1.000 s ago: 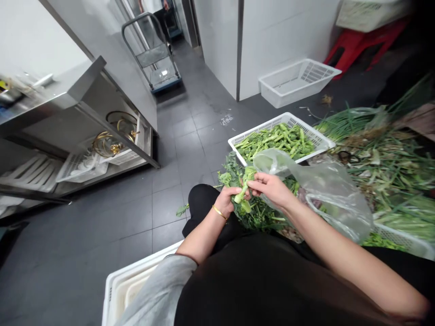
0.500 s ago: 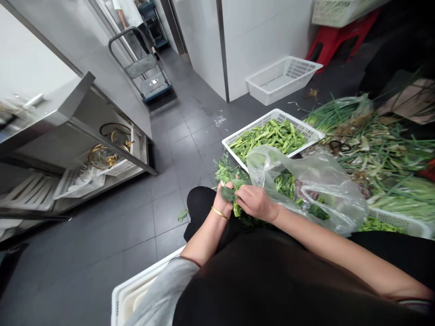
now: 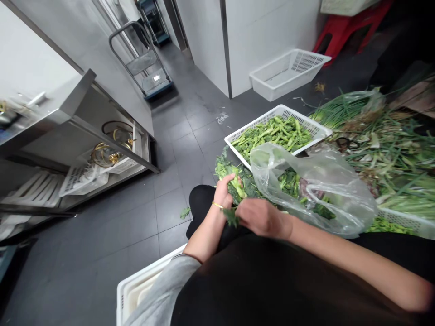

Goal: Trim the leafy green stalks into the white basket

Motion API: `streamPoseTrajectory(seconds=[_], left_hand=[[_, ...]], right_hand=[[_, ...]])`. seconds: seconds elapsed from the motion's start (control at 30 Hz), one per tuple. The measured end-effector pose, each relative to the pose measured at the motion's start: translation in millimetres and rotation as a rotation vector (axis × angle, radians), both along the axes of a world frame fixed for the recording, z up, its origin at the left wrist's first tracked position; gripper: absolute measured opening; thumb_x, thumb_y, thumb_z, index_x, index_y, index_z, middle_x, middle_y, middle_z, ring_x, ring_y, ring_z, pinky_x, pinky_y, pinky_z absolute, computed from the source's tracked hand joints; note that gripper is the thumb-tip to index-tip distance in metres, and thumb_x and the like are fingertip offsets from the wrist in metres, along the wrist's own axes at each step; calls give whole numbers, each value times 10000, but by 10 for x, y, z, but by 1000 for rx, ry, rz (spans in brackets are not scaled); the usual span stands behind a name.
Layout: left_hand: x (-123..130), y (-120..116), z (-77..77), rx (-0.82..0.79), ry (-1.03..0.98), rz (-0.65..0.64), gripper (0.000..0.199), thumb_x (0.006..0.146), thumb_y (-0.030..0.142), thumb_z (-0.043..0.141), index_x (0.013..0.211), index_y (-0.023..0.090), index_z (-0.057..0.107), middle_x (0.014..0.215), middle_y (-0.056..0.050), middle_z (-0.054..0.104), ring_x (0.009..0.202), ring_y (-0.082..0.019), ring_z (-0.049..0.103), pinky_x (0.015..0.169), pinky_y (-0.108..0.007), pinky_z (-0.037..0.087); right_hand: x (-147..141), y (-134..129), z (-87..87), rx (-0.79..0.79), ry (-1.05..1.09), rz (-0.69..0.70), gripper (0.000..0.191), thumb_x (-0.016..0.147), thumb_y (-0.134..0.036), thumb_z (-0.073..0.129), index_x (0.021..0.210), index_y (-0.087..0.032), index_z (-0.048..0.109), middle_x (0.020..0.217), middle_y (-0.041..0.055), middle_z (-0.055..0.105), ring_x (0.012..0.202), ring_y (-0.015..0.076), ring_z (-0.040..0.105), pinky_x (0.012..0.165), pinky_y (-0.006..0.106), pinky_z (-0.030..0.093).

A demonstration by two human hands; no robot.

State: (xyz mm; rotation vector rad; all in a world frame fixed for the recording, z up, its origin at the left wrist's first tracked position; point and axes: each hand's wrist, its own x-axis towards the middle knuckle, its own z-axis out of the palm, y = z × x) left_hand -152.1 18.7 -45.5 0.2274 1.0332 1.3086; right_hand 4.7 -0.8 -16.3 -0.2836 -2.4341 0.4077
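My left hand [image 3: 224,192] is closed around a leafy green vegetable stalk [image 3: 235,182], its pale green stem slanting down toward my right hand. Just below, my right hand [image 3: 260,216] is closed on a dark green leaf [image 3: 231,218] that hangs out past its fingers. Beside my hands lies a clear plastic bag [image 3: 343,176] with more green stalks and something purplish inside. Behind the bag, a white basket [image 3: 319,132] holds a heap of green stalks [image 3: 283,133]. More dark leaves lie under and behind my hands.
Spring onions and trimmings [image 3: 390,149] cover the floor on the right. A second white basket [image 3: 272,86] stands by the wall near a red stool [image 3: 353,29]. On the left are a steel shelf unit [image 3: 78,122] and a trolley [image 3: 154,81]. A white crate [image 3: 122,290] sits at my left.
My right hand has pulled down and slightly right, away from my left hand, with the leaf in its fingers. My left hand still holds the stalk, now more exposed.
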Motion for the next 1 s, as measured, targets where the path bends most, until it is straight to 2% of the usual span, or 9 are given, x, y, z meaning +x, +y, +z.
streamPoseTrajectory(seconds=[0.1, 0.2, 0.27, 0.4, 0.53, 0.63, 0.73, 0.87, 1.0], left_hand=[[-194, 32, 19, 10, -112, 18, 192, 634, 303, 664, 688, 126, 612, 587, -27, 603, 523, -109, 562, 588, -238, 462], [-243, 2, 39, 48, -83, -6, 222, 607, 292, 659, 732, 109, 649, 655, -64, 658, 605, -142, 616, 624, -248, 474], [-160, -20, 40, 75, -51, -43, 267, 579, 300, 672, 756, 100, 664, 681, -82, 677, 680, -187, 648, 655, -278, 485], [102, -17, 20, 170, -6, -32, 331, 536, 292, 706, 815, 117, 669, 827, -91, 711, 836, -248, 666, 756, -336, 494], [245, 10, -30, 130, 138, 67, 280, 518, 235, 751, 754, 132, 642, 714, -37, 683, 691, -208, 656, 729, -342, 502], [300, 41, -60, 91, 176, 20, 246, 540, 240, 755, 721, 126, 635, 603, -15, 642, 587, -194, 636, 684, -350, 512], [378, 73, -25, 89, 204, 28, 246, 554, 224, 761, 745, 132, 638, 660, -23, 673, 623, -191, 658, 684, -324, 519], [439, 220, 34, 33, 242, -7, 234, 557, 188, 758, 740, 148, 618, 724, -12, 693, 664, -157, 671, 655, -245, 516], [471, 446, 30, -111, 254, -98, 220, 505, 130, 743, 644, 129, 573, 576, 27, 625, 486, -82, 577, 525, -179, 473]], right_hand=[[150, -50, -118, -188, -283, 62, 142, 882, -311, 523, 856, -197, 603, 767, 37, 624, 667, 157, 581, 600, 268, 412], [228, 112, -136, -448, -441, -203, 332, 774, -469, 644, 968, -200, 627, 791, 43, 661, 638, 182, 606, 563, 276, 414], [179, 229, -77, -636, -368, -318, 350, 787, -513, 606, 952, -205, 634, 708, 14, 652, 593, 166, 592, 552, 267, 411], [-6, 353, -15, -963, -57, -402, 323, 783, -511, 566, 708, -197, 557, 498, -46, 519, 453, 104, 473, 485, 234, 381], [-23, 425, -162, -1225, 60, -447, 337, 692, -493, 645, 781, -198, 508, 485, -63, 518, 410, 105, 482, 430, 225, 385], [33, 516, -269, -1418, 84, -394, 428, 659, -532, 668, 827, -218, 431, 489, -77, 533, 367, 116, 486, 372, 220, 369], [77, 569, -283, -1313, 70, -434, 394, 731, -529, 629, 720, -221, 384, 497, -68, 519, 384, 98, 475, 388, 209, 345], [101, 648, -298, -789, 1, -622, 312, 815, -439, 627, 709, -198, 460, 578, -34, 534, 549, 110, 513, 510, 224, 352], [195, 757, -391, -291, -85, -494, 280, 950, -421, 439, 819, -197, 546, 735, 22, 600, 693, 144, 564, 598, 263, 375]])
